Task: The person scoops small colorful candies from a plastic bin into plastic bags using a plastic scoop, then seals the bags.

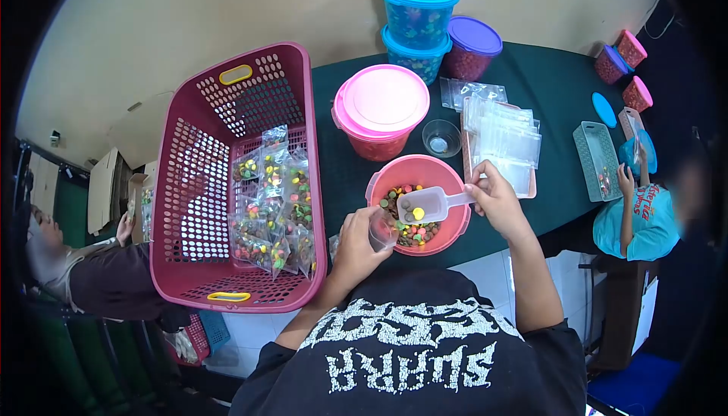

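At the left, a maroon basket (pixel 315 188) holds filled clear packets (pixel 277 204) of colourful pieces. Just right of it, the fingers of the left hand (pixel 355 243) curl around a clear cup (pixel 384 228) at the near-left edge of the pink bowl (pixel 453 225), which holds loose pieces (pixel 415 244). Over the bowl sits a clear scoop (pixel 426 205) with a few brown and yellow pieces, its handle pinched by the right hand's (pixel 497 197) fingers. Portioning appears to be the step in hand; the next move seems to call for a level scoop and the cup's mouth close under its lip. Farther right, flat clear bags (pixel 504 139) lie stacked on the worktop (pixel 557 204) in a shallow tray (pixel 465 143).
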